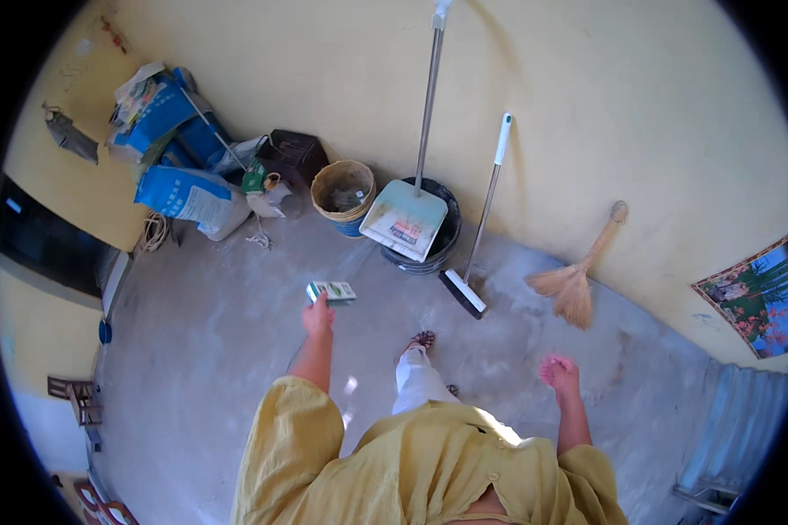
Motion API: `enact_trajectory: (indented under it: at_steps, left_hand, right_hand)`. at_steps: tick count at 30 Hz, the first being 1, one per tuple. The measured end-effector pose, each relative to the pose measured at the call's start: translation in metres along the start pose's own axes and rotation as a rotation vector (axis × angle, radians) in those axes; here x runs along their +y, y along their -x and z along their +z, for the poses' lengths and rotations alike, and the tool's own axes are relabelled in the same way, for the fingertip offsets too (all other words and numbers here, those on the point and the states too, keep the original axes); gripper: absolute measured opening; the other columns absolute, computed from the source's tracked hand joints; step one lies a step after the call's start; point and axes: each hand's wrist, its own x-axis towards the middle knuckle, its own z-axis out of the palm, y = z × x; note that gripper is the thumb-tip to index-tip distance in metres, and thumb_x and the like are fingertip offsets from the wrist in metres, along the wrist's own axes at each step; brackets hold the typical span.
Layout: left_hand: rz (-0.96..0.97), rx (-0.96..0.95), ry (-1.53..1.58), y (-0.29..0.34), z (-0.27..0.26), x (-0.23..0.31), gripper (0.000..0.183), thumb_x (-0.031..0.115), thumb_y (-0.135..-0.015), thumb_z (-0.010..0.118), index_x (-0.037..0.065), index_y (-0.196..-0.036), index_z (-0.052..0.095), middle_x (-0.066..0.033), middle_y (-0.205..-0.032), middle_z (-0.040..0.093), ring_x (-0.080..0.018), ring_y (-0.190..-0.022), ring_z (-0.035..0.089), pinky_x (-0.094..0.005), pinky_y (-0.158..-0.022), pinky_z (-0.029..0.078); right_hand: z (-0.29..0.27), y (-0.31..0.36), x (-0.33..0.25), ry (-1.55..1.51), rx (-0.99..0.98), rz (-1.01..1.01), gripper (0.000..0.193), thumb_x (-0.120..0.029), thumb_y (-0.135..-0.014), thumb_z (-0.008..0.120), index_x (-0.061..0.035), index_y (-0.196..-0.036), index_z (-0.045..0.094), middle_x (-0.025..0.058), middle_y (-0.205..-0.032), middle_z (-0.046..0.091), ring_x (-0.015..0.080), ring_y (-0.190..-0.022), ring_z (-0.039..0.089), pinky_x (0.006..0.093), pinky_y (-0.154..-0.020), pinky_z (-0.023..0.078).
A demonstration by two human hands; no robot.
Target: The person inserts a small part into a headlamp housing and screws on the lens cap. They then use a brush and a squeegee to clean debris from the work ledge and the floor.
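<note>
My left hand [317,318] is closed on a small, flat green-and-white box [333,291], held out over the grey floor. Away to the right, my right hand [560,373] hangs beside my body with its fingers loosely curled, and nothing shows in it. A long-handled dustpan [405,219] with a pale, stained scoop stands beyond my left hand, against a black bucket [448,234]. Right of the bucket, a push broom [464,294] with dark bristles leans on the wall. A straw hand broom [573,284] rests against the wall beyond my right hand.
A woven basket [344,188] stands left of the bucket, by a dark box [292,156]. Blue-and-white sacks [193,197] and bags are piled in the corner. A wooden chair [80,401] is at far left. Corrugated sheeting [734,429] stands at right, below a colourful poster [751,297].
</note>
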Motion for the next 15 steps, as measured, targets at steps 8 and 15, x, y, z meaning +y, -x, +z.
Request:
enact_trajectory:
  at_steps: [8, 15]
  left_hand:
    - [-0.161, -0.115, 0.375, -0.105, 0.129, 0.147, 0.038, 0.031, -0.08, 0.052, 0.0, -0.1, 0.045, -0.0132, -0.083, 0.057, -0.0229, -0.06, 0.059, -0.0267, -0.043, 0.044]
    - [-0.164, -0.366, -0.323, -0.092, 0.144, -0.011, 0.017, 0.019, -0.075, 0.051, 0.003, -0.071, 0.051, -0.012, -0.062, 0.054, -0.0224, -0.043, 0.05, -0.0344, -0.034, 0.039]
  right_hand:
    - [-0.116, 0.088, 0.255, 1.221, -0.077, 0.099, 0.02, -0.033, -0.071, 0.05, -0.0157, -0.067, 0.058, 0.0015, -0.06, 0.055, 0.0193, -0.053, 0.053, 0.0333, -0.047, 0.04]
    - [-0.007, 0.151, 0.204, -0.404, 0.571, 0.755, 0.021, -0.023, -0.078, 0.052, -0.0038, -0.085, 0.056, 0.0077, -0.07, 0.057, 0.023, -0.062, 0.058, 0.0318, -0.053, 0.048]
